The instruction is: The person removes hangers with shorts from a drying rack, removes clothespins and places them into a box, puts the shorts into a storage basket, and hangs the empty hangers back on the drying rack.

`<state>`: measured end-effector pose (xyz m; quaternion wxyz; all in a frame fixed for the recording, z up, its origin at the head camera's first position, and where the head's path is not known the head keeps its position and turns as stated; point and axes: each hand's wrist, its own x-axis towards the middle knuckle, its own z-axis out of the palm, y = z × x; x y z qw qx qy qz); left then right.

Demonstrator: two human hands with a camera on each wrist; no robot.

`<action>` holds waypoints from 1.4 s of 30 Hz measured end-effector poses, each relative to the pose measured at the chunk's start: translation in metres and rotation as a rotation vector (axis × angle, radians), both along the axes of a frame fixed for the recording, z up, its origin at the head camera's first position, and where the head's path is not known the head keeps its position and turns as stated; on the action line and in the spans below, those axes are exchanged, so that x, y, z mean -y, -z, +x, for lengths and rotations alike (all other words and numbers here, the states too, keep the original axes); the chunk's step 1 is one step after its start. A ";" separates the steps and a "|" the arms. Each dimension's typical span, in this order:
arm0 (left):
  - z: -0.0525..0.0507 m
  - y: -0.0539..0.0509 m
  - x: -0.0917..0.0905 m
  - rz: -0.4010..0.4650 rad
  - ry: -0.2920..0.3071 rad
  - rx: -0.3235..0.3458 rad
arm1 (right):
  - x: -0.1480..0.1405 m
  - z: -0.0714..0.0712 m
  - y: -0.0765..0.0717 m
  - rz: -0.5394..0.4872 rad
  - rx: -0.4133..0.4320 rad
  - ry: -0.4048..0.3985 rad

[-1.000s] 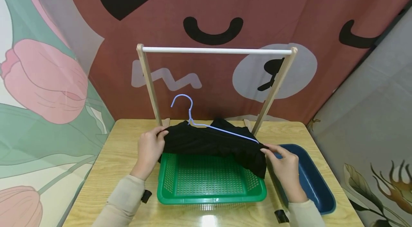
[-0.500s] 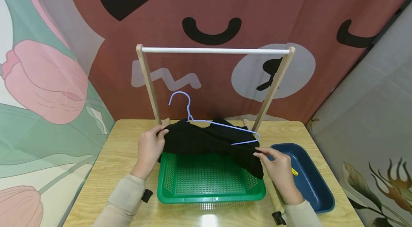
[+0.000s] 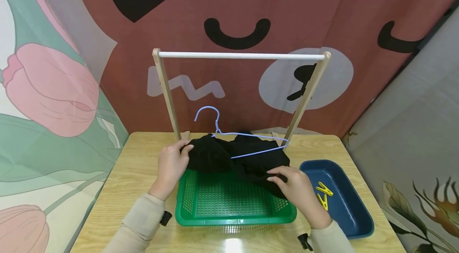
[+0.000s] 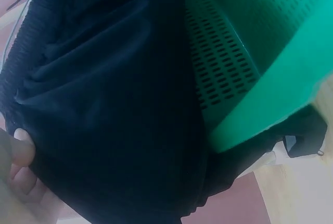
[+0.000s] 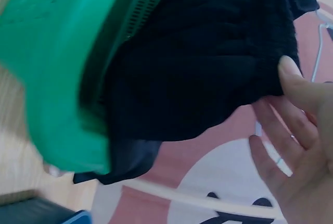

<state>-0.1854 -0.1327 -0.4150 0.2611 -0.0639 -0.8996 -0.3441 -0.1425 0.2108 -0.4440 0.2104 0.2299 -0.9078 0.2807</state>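
Note:
A black garment point(image 3: 209, 155) with a gathered, elastic-looking edge hangs bunched over the back of the green basket point(image 3: 234, 221). My left hand point(image 3: 171, 169) pinches its left end, thumb in front in the left wrist view. With thumb and fingertips, my right hand point(image 3: 292, 187) pinches the gathered edge further right; in the right wrist view the thumb point(image 5: 290, 67) lies on the cloth and the other fingers are behind it. A light-blue clothes hanger point(image 3: 256, 136) is partly inside the garment. Its hook and right end show outside; its left part is hidden by the cloth.
Behind the basket stands a wooden rack with a white crossbar point(image 3: 236, 55). A dark blue tray point(image 3: 353, 215) at the right holds yellow clothespins point(image 3: 324, 189). All stand on a wood-grain table point(image 3: 118, 189) before a patterned curtain.
My right hand has moved left with the garment's edge. The hanger's right end and part of its lower bar have come out of the cloth. The clothespins have come into sight.

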 end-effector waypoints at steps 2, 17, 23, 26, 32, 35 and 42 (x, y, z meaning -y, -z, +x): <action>0.001 0.000 -0.002 -0.010 0.003 -0.003 | 0.005 0.001 -0.004 0.047 0.052 -0.019; 0.003 -0.004 -0.013 -0.035 0.052 0.028 | 0.042 0.007 -0.012 0.239 0.317 -0.293; 0.004 -0.005 -0.014 -0.024 0.073 0.046 | 0.048 0.006 -0.007 0.269 0.377 -0.341; 0.005 -0.005 -0.015 -0.022 0.078 0.053 | 0.049 0.005 -0.006 0.274 0.402 -0.339; 0.006 -0.007 -0.013 -0.005 0.093 0.067 | 0.049 0.004 -0.005 0.262 0.455 -0.338; 0.006 -0.008 -0.013 -0.004 0.096 0.076 | 0.049 0.005 -0.004 0.244 0.486 -0.348; 0.008 -0.009 -0.012 -0.006 0.099 0.090 | 0.050 0.005 -0.003 0.208 0.491 -0.354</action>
